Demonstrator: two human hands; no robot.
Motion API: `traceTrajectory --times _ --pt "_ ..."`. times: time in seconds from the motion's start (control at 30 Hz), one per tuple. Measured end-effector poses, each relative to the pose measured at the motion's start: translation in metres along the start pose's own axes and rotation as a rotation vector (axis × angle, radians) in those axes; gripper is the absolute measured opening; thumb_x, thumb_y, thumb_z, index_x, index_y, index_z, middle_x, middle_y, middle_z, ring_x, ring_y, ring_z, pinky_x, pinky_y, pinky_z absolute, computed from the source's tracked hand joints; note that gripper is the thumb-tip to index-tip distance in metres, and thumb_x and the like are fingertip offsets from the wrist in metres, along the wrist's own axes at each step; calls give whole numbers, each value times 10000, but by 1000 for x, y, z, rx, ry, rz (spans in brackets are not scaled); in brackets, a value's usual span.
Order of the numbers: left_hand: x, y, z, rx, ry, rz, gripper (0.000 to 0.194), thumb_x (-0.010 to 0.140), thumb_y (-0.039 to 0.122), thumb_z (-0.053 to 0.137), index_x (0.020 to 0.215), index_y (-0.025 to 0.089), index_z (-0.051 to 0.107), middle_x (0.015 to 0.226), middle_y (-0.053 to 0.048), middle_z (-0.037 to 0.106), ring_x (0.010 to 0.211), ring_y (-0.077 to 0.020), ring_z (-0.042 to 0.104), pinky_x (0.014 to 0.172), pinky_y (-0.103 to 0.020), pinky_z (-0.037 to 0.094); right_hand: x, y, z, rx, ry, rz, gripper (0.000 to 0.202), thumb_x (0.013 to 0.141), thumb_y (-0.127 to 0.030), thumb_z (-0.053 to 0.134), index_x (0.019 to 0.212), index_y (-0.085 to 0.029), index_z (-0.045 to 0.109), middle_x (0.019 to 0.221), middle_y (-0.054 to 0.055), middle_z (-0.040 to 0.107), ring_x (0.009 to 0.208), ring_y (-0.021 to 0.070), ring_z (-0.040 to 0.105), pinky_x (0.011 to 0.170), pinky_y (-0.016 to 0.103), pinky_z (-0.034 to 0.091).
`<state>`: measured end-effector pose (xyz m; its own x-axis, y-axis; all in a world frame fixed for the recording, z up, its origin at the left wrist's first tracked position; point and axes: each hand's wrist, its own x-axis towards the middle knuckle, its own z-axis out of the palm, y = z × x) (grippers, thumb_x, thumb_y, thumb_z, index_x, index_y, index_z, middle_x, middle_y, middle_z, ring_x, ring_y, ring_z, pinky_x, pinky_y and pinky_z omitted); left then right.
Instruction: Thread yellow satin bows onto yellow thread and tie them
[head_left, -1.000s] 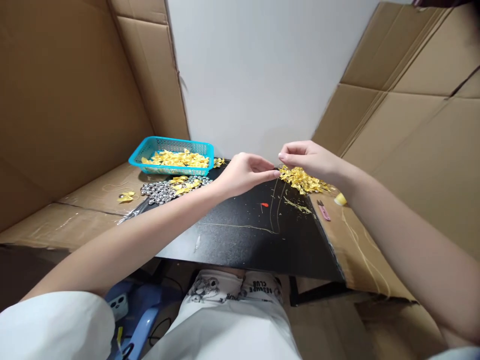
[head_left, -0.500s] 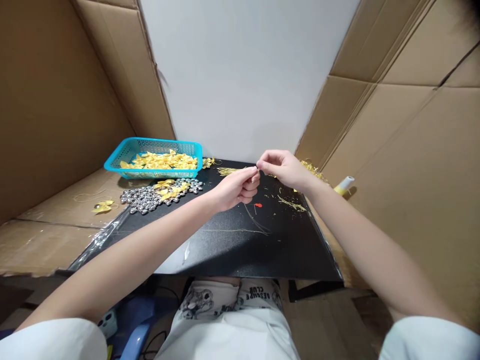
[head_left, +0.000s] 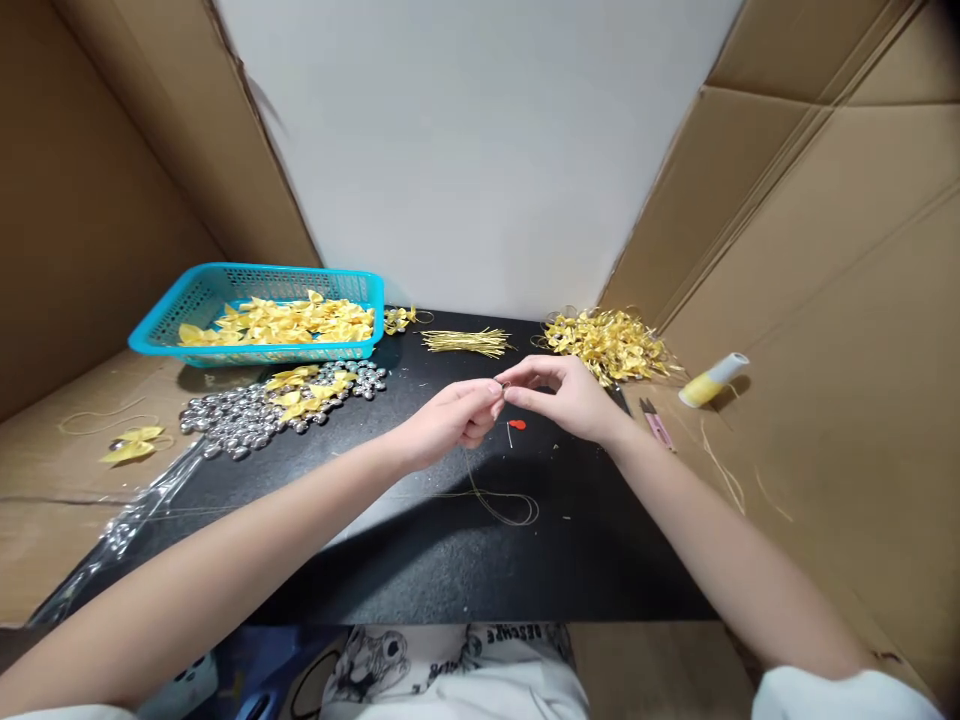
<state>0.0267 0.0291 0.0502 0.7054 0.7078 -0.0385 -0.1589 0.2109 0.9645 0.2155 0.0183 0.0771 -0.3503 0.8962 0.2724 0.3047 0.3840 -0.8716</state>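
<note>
Over the middle of the black table, my left hand (head_left: pixel 454 420) is closed in a pinch on a thin thread (head_left: pixel 499 508), whose loop hangs below it onto the tabletop. My right hand (head_left: pixel 566 395) meets it fingertip to fingertip, thumb and forefinger pinched at the same spot; whatever small piece lies between those tips is too tiny to make out. Just below the hands lies a red needle threader or tag (head_left: pixel 517 425) with a thin pale piece beside it.
A blue basket (head_left: pixel 281 354) of yellow bows stands at the back left, silver beads (head_left: pixel 232 418) in front of it. Yellow strands (head_left: pixel 466 342) lie at the back, a yellow pile (head_left: pixel 607 343) further right, near pink snips (head_left: pixel 657 424) and a thread spool (head_left: pixel 712 380). Cardboard walls flank the table.
The view has shifted, showing more of the table's right side. Both hands appear lower, my right hand with its fingertips brought closer against my left. The hanging thread now lies in a rounder loop.
</note>
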Motion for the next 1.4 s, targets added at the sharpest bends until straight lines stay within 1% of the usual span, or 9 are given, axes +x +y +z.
traceTrajectory --times 0.17,0.3,0.4,0.5,0.67,0.83,0.93,1.13,1.4 --pt "11 -7 -6 -31 -1 -94 336 850 431 588 660 168 501 533 77 222 458 -69 189 449 -191 177 -4 10 4 -85 119 -68 131 813 -296 669 766 -184 717 769 30 702 736 151 625 728 307 483" --pt "23 -4 -16 -81 47 -124 374 781 501 646 841 135 699 775 -47 606 744 -135 553 680 -230 448 -5 15 3 -189 126 -100 87 823 -217 659 750 -194 700 760 17 666 747 147 592 745 311 468" --pt "30 -2 -22 -117 -27 -140 389 724 455 753 938 131 730 925 -86 672 890 -171 601 818 -270 468 -4 16 2 -282 121 -148 88 807 -185 668 726 -205 696 811 21 629 817 161 558 786 329 452" --pt "32 -8 -23 -165 -107 -189 313 729 405 782 837 115 730 760 -55 644 613 -87 524 605 -210 430 -4 18 1 -309 124 -132 100 801 -170 666 712 -203 696 842 24 595 836 162 544 793 332 447" --pt "29 -30 -27 -186 -10 -215 332 719 411 796 662 105 679 498 61 378 454 -27 221 447 -163 185 -9 32 9 -223 162 -19 61 794 -207 698 741 -213 728 827 11 577 810 149 566 777 316 462" --pt "23 -41 -31 -136 130 -248 326 640 401 837 681 120 678 678 -20 592 479 -31 306 454 -178 189 -13 52 22 -129 186 71 46 787 -245 715 793 -221 754 806 11 585 779 143 577 735 294 479" --pt "20 -44 -31 -74 245 -213 323 635 408 823 668 126 668 648 -8 587 472 -36 325 450 -184 183 -13 62 21 -172 159 96 90 789 -227 718 871 -209 749 846 24 624 792 150 581 744 306 480" --pt "15 -52 -30 13 400 -204 273 671 397 764 680 144 662 630 -5 594 453 -47 332 445 -192 198 -19 79 8 -587 8 236 113 755 -250 764 846 -207 712 921 47 667 902 220 563 832 402 434" --pt "14 -52 -27 61 465 -247 270 647 398 742 708 145 665 563 25 524 442 -53 311 429 -195 186 -24 82 16 -523 -20 275 71 805 -194 710 802 -188 639 919 40 636 897 203 539 830 360 423"
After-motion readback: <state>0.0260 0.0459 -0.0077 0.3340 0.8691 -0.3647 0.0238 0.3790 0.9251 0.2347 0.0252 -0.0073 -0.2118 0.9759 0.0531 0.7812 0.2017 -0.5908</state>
